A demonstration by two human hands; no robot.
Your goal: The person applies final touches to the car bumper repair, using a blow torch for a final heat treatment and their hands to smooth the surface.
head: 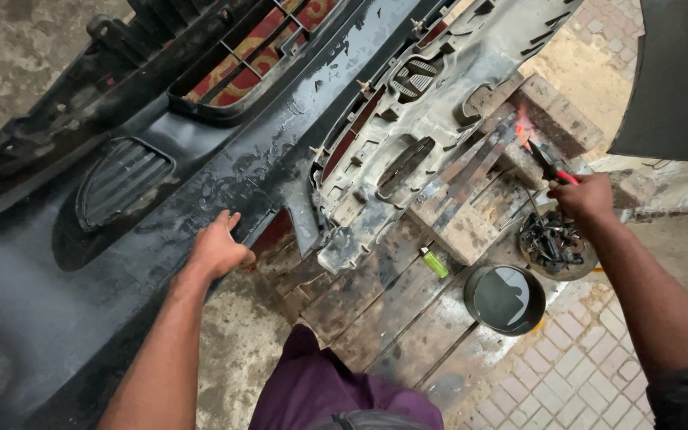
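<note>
Left hand (218, 248) pressed flat, fingers spread and released, on the lower edge of the black car bumper (145, 215) lying inside-up across wooden planks (376, 306). Right hand (587, 197) clenched around red-handled pliers (547, 159), tips pushed toward a small flame (523, 127) beside a brick (555, 111) at the planks' far right corner. Just below that hand, a round dish of dark metal scraps (555, 243). Near it, a round tin of dark liquid (507, 299) at the right edge. Green lighter (434, 261) between tin and grey grille panel (408, 135).
</note>
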